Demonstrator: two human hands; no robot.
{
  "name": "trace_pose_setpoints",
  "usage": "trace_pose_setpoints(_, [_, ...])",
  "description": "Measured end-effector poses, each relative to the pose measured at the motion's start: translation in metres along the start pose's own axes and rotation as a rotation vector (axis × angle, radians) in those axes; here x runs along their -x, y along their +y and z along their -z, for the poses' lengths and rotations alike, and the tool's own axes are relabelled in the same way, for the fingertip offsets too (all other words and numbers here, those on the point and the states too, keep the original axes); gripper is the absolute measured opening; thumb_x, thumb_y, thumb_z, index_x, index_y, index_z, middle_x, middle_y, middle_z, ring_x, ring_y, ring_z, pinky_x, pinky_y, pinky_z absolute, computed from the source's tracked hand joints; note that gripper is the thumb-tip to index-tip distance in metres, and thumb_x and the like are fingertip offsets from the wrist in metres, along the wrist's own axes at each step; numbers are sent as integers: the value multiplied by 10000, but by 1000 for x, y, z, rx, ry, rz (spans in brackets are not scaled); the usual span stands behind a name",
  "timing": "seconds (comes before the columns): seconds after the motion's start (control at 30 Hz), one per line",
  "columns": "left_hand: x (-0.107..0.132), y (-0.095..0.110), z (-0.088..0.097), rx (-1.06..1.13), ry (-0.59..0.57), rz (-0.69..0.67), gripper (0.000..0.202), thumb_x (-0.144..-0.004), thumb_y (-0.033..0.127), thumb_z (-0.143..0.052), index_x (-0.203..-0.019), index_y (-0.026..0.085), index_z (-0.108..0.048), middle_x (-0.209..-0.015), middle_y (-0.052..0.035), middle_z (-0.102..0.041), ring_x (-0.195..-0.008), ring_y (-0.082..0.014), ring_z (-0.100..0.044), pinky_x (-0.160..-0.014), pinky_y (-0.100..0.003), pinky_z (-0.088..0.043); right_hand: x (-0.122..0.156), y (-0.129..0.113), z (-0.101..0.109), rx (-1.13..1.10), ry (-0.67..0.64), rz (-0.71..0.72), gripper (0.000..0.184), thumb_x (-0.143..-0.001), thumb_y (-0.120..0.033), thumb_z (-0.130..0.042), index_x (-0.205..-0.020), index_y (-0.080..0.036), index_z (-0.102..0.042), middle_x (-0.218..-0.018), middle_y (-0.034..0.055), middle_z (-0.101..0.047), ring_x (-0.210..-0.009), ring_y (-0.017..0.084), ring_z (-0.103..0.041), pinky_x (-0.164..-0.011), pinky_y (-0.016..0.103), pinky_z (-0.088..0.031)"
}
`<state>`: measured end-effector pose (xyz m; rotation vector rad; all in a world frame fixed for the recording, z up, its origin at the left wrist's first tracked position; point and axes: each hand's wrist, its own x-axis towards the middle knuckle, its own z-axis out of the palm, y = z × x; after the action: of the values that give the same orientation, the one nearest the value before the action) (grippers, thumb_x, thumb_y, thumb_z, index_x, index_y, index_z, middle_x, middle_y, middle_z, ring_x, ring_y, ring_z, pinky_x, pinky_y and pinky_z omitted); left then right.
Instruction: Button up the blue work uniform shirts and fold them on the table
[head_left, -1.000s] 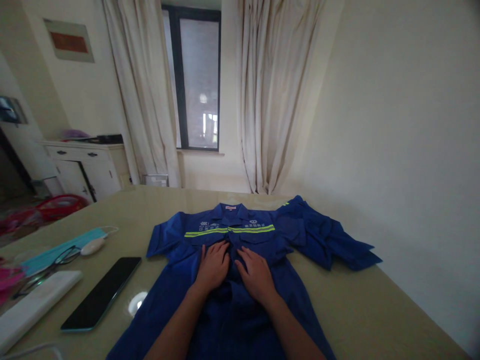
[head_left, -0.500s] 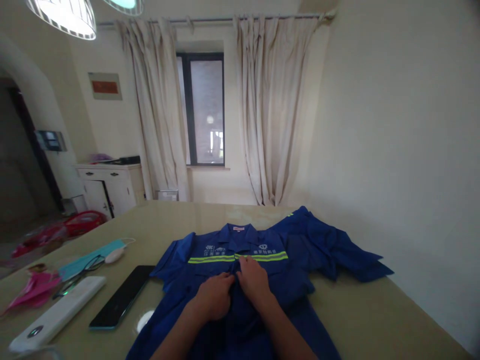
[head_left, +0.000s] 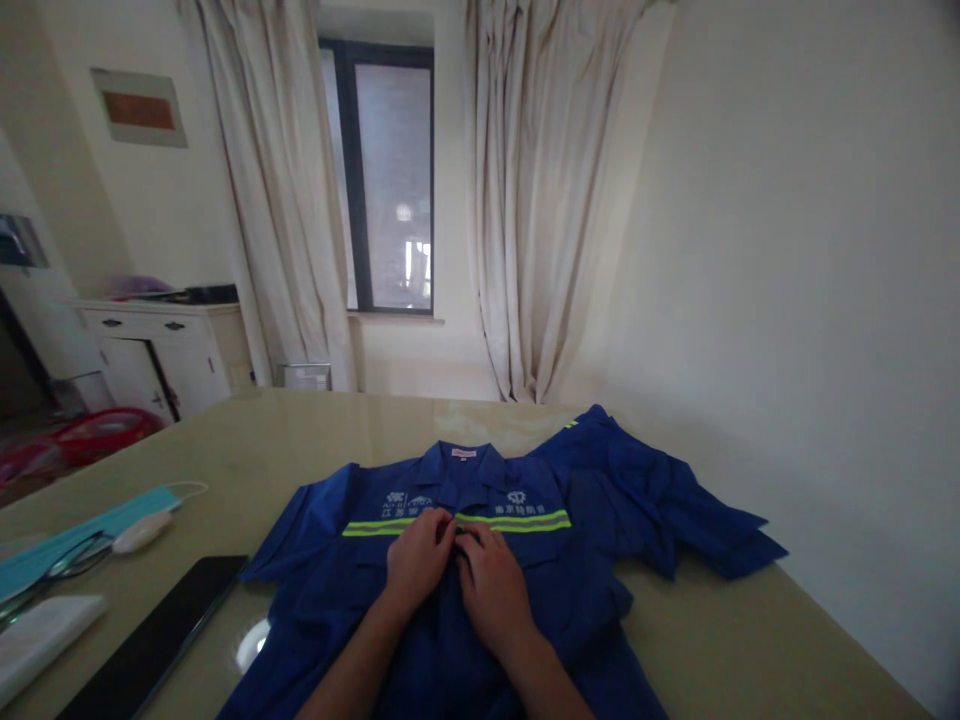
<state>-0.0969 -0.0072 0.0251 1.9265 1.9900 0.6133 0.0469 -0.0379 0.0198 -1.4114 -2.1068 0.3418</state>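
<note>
A blue work shirt (head_left: 322, 590) lies spread on the table, its collar toward the far side. It has a yellow-green reflective stripe across the chest and white printing above it. My left hand (head_left: 421, 560) and my right hand (head_left: 491, 580) meet at the middle of the front, on the stripe. Both have their fingertips pinched on the shirt's front opening, close together. Whether a button is between the fingers is hidden. Beside the shirt, at the right, lies another piece of blue clothing (head_left: 660, 490) in a loose, bent heap.
At the left of the table (head_left: 255, 440) lie a black phone (head_left: 161, 630), a white slab-like device (head_left: 45, 640), glasses (head_left: 79, 555), a small white rounded object (head_left: 142, 531) and a light-blue face mask (head_left: 112, 518). A wall (head_left: 787, 350) borders the table's right side.
My left hand has moved up the shirt front to the stripe. My right hand has shifted slightly down and curled beside it. The camera view has tilted down and turned right.
</note>
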Motion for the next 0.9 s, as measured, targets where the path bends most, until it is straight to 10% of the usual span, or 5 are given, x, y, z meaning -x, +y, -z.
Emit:
trace_pose_setpoints(0.5, [-13, -22, -6, 682, 152, -84, 310, -898, 477, -523, -917, 211, -681, -883, -42, -753, -822, -222, -694, -773, -332, -525, 8, -12, 4, 136, -51, 114, 665, -919, -82, -435, -1543, -310, -426, -1590, 16, -441, -1374, 236, -457, -1119, 367, -371])
trace_pose_setpoints(0.9, [-11, -20, -5, 697, 208, -93, 307, -888, 465, -551, -951, 202, -695, -922, -50, -762, -835, -235, -706, -811, -357, -538, 6, -10, 4, 155, -74, 137, 672, -908, -74, -417, -1557, -250, -406, -1584, 26, -455, -1322, 216, -483, -1102, 346, -370])
